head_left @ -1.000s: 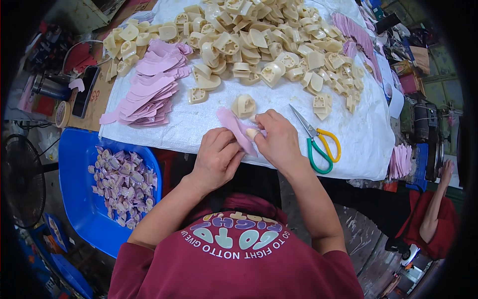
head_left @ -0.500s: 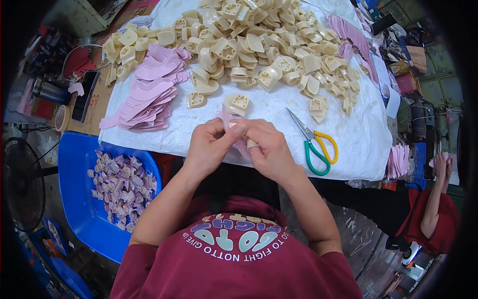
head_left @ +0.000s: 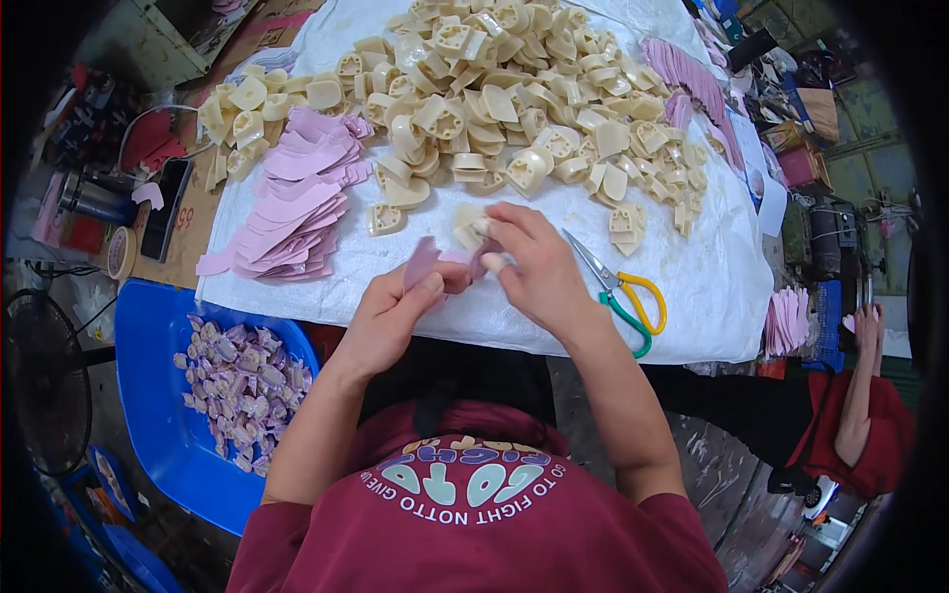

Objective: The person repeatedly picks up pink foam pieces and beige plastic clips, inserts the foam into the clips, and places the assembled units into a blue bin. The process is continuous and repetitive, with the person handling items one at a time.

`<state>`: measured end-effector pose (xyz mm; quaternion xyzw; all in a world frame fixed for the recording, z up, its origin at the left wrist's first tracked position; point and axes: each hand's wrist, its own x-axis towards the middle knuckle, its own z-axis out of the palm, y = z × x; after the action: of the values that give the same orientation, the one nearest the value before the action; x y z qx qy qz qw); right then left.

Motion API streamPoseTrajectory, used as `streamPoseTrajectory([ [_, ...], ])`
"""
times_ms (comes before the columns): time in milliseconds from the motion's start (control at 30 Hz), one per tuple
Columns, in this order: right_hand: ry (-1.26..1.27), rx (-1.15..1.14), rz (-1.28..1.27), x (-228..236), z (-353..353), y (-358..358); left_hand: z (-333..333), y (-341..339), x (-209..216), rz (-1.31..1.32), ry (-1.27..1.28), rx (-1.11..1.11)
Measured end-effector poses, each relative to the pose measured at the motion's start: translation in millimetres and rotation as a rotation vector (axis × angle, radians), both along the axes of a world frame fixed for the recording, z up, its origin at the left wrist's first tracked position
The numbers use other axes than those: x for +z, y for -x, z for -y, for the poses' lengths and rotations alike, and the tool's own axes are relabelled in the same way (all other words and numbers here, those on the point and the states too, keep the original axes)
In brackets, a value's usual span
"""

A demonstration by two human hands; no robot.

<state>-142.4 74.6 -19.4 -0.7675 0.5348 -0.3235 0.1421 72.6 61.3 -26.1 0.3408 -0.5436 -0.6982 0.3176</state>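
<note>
My left hand [head_left: 393, 308] pinches a thin pink cut piece [head_left: 422, 262] between thumb and fingers, above the front of the table. Close beside it, my right hand [head_left: 539, 272] has its fingertips on a cream plastic shoe heel [head_left: 469, 225], which is smeared by motion. A darker pink strip [head_left: 480, 261] runs between the thumb and fingers of that same hand. To the right of it lie scissors [head_left: 623, 283] with one yellow and one green handle, their blades slightly apart. A fanned stack of pink pieces [head_left: 292, 212] rests left of my hands.
A big heap of cream heels [head_left: 494, 99] covers the table's far side on a white sheet [head_left: 712, 306]. At lower left, a blue tub [head_left: 148, 395] contains many pink-covered pieces [head_left: 242, 385]. A phone [head_left: 166, 210] and tape roll [head_left: 121, 252] lie left. Another person [head_left: 860, 425] works at right.
My hands have moved apart, the left one lower and leftward with the pink piece. My right hand has come up to the cream heel that lay just beyond my fingers.
</note>
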Motion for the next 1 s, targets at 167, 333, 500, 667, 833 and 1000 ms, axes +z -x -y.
streamPoseTrajectory([
  [167, -0.029, 0.093, -0.192, -2, -43, 37, 1, -5, -10, -0.164, -0.154, 0.131],
  [333, 0.004, -0.048, 0.001, -2, -57, 42, 4, -9, -15, -0.313, -0.282, 0.371],
  [500, 0.013, -0.259, 0.232, 2, -42, 27, 16, -28, -24, -0.586, -0.346, 0.228],
  [667, 0.093, -0.106, -0.128, -10, 9, -5, 14, 15, 14, -0.345, -0.257, 0.374],
  [833, 0.108, -0.013, 0.151, 23, 3, -6, 21, 20, 22, -0.145, -0.137, 0.501],
  [1000, -0.029, 0.101, 0.296, 42, -13, -34, 27, 46, 32, -0.214, -0.274, 0.305],
])
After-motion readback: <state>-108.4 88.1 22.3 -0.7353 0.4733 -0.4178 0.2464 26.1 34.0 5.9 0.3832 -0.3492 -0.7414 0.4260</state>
